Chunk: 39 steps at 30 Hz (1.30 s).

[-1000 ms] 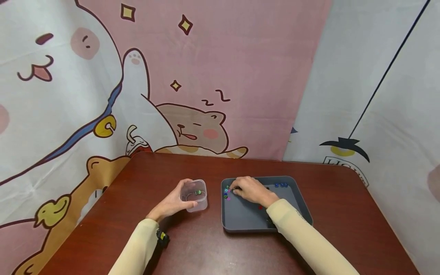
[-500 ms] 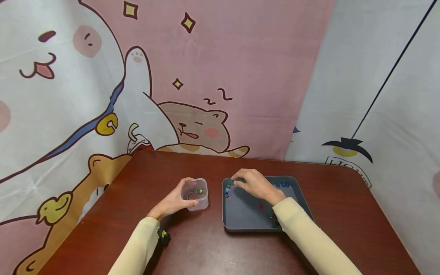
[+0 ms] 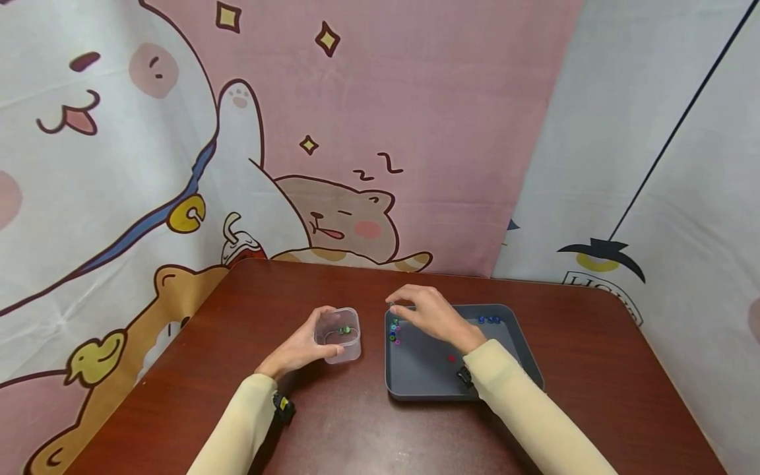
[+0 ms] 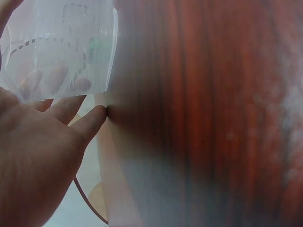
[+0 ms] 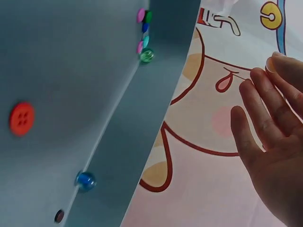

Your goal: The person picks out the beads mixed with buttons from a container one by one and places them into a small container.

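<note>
My left hand (image 3: pixel 297 349) grips a clear plastic box (image 3: pixel 351 353) from the left, thumb on its near side. Green pieces (image 3: pixel 345 330) lie inside; the left wrist view shows them as a blur through the box's wall (image 4: pixel 102 23). My right hand (image 3: pixel 436 320) hovers over the far-left corner of a grey tray (image 3: pixel 415 389), thumb and fingertips together around a small greenish thing, mostly hidden. Below it, coloured buttons (image 3: pixel 393 333) line the tray's left side, with a green marble (image 5: pixel 147 55) in the corner.
Inside the tray are a red four-hole button (image 5: pixel 22 118), blue marbles (image 3: pixel 489 319) along the far wall and a small dark piece (image 5: pixel 59 216). The brown table (image 3: pixel 344 429) runs back to a cartoon-printed cloth (image 3: pixel 451 132).
My right hand has lifted from the buttons at the tray's left side and shifted left to its far-left corner. The left hand keeps its grip on the box, nearly still.
</note>
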Each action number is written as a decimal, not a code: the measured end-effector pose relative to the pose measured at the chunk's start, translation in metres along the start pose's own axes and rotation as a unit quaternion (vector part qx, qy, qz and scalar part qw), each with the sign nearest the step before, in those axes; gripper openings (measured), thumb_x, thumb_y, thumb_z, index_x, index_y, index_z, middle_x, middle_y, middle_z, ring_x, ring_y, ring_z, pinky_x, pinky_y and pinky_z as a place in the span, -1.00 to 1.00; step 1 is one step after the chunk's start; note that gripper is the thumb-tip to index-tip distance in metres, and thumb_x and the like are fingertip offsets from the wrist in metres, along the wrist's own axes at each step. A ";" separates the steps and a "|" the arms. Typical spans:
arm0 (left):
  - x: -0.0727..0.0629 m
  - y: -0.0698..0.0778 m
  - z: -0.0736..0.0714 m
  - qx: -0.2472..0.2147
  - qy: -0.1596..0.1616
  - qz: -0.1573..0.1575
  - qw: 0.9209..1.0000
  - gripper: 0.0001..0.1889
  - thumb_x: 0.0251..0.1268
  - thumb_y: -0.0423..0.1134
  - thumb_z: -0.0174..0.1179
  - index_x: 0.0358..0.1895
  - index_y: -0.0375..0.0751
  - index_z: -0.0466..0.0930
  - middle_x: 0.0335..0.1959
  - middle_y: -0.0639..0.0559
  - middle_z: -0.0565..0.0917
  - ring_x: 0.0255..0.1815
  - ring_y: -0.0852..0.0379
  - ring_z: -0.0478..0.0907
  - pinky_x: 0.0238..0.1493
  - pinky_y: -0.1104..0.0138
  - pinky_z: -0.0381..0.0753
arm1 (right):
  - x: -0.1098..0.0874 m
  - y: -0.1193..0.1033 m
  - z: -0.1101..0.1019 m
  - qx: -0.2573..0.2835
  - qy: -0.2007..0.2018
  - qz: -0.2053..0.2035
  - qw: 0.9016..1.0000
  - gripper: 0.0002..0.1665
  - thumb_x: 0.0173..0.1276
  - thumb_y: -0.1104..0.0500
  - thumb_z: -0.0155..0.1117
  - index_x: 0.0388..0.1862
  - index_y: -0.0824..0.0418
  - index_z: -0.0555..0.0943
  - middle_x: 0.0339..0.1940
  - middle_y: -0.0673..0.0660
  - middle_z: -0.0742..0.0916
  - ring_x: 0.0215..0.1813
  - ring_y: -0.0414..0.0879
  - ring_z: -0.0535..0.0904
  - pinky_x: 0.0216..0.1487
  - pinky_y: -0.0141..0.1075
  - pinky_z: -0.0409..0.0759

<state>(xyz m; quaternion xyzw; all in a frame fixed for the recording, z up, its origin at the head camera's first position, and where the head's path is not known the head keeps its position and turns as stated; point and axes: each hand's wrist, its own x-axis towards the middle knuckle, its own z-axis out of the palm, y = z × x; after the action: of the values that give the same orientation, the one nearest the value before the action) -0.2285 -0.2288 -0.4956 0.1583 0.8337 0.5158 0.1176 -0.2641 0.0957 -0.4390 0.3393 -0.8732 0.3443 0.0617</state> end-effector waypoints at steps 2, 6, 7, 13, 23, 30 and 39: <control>0.000 0.000 0.000 -0.005 -0.001 0.004 1.000 -0.14 0.22 -0.15 0.51 0.49 -0.07 0.15 0.49 -0.16 0.37 0.43 -0.16 0.37 0.39 -0.13 0.32 | 0.002 -0.003 0.001 0.008 0.002 0.000 1.000 -0.76 0.49 0.10 0.38 0.08 0.06 0.76 0.03 -0.06 0.78 0.14 -0.14 0.68 0.16 -0.13 0.62; 0.001 0.000 0.001 -0.002 -0.001 0.006 1.000 -0.13 0.22 -0.13 0.51 0.49 -0.07 0.15 0.48 -0.16 0.37 0.43 -0.16 0.37 0.40 -0.13 0.32 | 0.007 -0.009 0.004 0.021 0.011 -0.013 1.000 -0.77 0.50 0.08 0.37 0.07 0.06 0.76 0.03 -0.06 0.78 0.14 -0.16 0.68 0.14 -0.14 0.63; 0.001 0.000 0.001 0.000 -0.001 0.005 1.000 -0.13 0.22 -0.12 0.51 0.49 -0.06 0.14 0.48 -0.16 0.37 0.43 -0.15 0.37 0.40 -0.12 0.32 | 0.008 -0.011 0.005 0.023 0.012 -0.015 1.000 -0.76 0.50 0.08 0.37 0.07 0.05 0.76 0.03 -0.07 0.78 0.14 -0.16 0.68 0.13 -0.14 0.64; 0.001 -0.001 0.001 0.007 0.002 -0.010 1.000 -0.12 0.22 -0.06 0.51 0.49 -0.03 0.14 0.47 -0.11 0.38 0.41 -0.11 0.39 0.39 -0.08 0.34 | 0.018 -0.022 0.013 0.030 0.009 -0.027 0.999 -0.76 0.51 0.07 0.36 0.09 0.05 0.76 0.04 -0.07 0.78 0.13 -0.18 0.67 0.15 -0.15 0.63; 0.001 0.000 0.000 0.003 0.001 -0.009 1.000 -0.13 0.23 -0.08 0.50 0.49 -0.06 0.14 0.44 -0.14 0.40 0.39 -0.15 0.40 0.37 -0.10 0.34 | 0.029 -0.032 0.028 0.038 -0.001 -0.019 0.999 -0.75 0.51 0.09 0.36 0.09 0.08 0.76 0.03 -0.03 0.78 0.12 -0.16 0.67 0.15 -0.16 0.62; 0.000 -0.001 0.000 0.000 -0.002 -0.006 1.000 -0.12 0.24 -0.09 0.49 0.50 -0.09 0.11 0.38 -0.17 0.42 0.38 -0.14 0.40 0.34 -0.06 0.37 | 0.035 -0.034 0.041 0.038 -0.023 -0.033 0.998 -0.73 0.52 0.10 0.34 0.09 0.17 0.76 0.02 0.02 0.78 0.09 -0.07 0.70 0.11 -0.10 0.65; 0.002 0.001 0.000 -0.010 -0.003 0.003 1.000 -0.12 0.24 -0.14 0.50 0.50 -0.14 0.12 0.39 -0.21 0.43 0.39 -0.17 0.40 0.38 -0.10 0.33 | 0.038 -0.031 0.053 0.003 -0.061 -0.031 0.998 -0.72 0.50 0.13 0.37 0.10 0.18 0.76 0.03 0.01 0.78 0.04 -0.15 0.69 0.07 -0.22 0.65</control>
<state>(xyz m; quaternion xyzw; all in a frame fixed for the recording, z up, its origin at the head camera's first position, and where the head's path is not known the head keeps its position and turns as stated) -0.2301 -0.2278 -0.4948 0.1607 0.8279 0.5238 0.1202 -0.2671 0.0242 -0.4486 0.3869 -0.8633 0.3234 0.0181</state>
